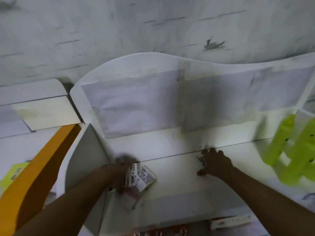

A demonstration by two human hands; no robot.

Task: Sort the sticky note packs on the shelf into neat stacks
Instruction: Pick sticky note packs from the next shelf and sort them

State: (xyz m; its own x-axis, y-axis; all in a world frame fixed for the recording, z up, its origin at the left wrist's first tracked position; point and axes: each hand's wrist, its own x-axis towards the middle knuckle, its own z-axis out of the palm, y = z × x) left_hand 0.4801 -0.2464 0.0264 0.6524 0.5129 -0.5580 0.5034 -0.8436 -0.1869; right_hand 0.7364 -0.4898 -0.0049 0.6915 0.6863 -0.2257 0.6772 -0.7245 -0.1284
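Both hands are on the white shelf, frame is motion-blurred. Left hand sits near the shelf's left end, just beside the left side panel, fingers curled round a small clutch of sticky note packs: white-wrapped, black print on the labels, fanned out at different angles, not stacked. One pack with a pale yellowish edge lies tilted at the right of the clutch, touching the others; can't tell whether the hand grips it or it just rests on the shelf. Below the hand a clear-wrapped pack with a pinkish tint lies flat toward the front edge, partly under the wrist. Right hand is near the middle of the shelf, palm down, knuckles up, fingers bent with tips at the seam line across the shelf surface. A small grey-white item shows at its left side, under the fingers; too blurred to name it, and I can't tell if the hand grips it or only covers it. Right end of the shelf: a bright lime-green plastic thing, heavily blurred, well apart from both hands. Shelf back panel is white with a wavy top edge, paper sheets taped on it. Left of the side panel, an orange board runs diagonally, a yellow-green printed item beside it.
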